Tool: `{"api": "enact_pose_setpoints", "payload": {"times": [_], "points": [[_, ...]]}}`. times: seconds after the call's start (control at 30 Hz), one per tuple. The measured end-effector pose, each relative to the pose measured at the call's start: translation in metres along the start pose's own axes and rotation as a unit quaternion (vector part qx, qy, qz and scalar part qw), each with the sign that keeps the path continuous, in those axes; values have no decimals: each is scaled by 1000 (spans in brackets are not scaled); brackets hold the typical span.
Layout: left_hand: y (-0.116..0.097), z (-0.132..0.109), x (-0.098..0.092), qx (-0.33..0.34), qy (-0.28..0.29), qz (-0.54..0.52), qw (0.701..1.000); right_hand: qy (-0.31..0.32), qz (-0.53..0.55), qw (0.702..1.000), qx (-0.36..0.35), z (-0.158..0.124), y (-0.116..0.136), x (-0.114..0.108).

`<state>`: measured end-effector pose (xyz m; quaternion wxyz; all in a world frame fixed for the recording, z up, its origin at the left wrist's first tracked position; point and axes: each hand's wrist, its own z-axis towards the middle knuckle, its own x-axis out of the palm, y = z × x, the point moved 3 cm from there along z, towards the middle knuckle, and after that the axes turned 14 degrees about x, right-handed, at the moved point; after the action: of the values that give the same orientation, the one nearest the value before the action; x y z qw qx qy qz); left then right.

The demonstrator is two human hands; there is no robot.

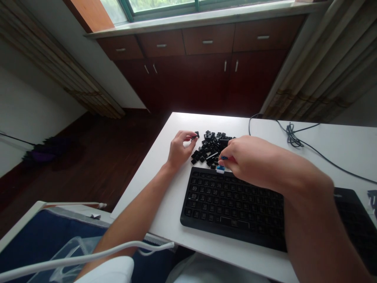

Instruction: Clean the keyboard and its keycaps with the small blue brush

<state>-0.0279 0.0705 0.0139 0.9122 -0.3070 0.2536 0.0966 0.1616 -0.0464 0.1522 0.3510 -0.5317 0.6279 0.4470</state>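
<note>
My left hand [179, 150] pinches a small black keycap [194, 136] between thumb and fingertips, at the left edge of a keycap pile. My right hand [247, 159] is closed on a small blue brush [220, 168] with short white bristles pointing down. The bristles are over the back edge of a black keyboard [216, 204]. Bare key sockets show across the keyboard, and its right part is hidden under my right forearm. Loose black keycaps [210, 146] lie heaped behind the keyboard, between my two hands.
The white table [165, 188] carries all this. A black cable [294, 137] lies coiled at the back right. Beyond the table stands a dark red cabinet [191, 82] under a window. A blue chair or bed with a white frame [26, 220] is at lower left.
</note>
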Motion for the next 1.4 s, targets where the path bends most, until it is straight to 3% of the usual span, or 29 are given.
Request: {"api": "enact_pose_setpoints", "payload": {"times": [0.1,0.27,0.43,0.63,0.8,1.0,1.17,1.3,1.4], "points": [[-2,1,-1,13,11,14,1000,-19,9,999,-25,-4,2,-3],[0,0,1,-3,23,19,1000,40,12,999,13,-5,0,3],[1,-2,2,-17,24,13,999,-38,-11,999,12,-1,-3,0],[-1,-2,2,-5,37,18,999,26,-1,999,27,-4,-4,4],[-1,-2,3,-3,39,15,999,-36,-22,999,26,-3,-3,-2],[-1,-2,4,3,43,15,999,22,2,999,25,-7,1,-1],[-2,-2,4,9,49,13,999,-39,-5,999,18,-4,0,-7],[-2,-2,4,7,53,12,998,29,23,999,-3,-4,1,-3],[-3,-2,4,7,56,14,998,-3,-6,1000,12,-4,1,-4]]}}
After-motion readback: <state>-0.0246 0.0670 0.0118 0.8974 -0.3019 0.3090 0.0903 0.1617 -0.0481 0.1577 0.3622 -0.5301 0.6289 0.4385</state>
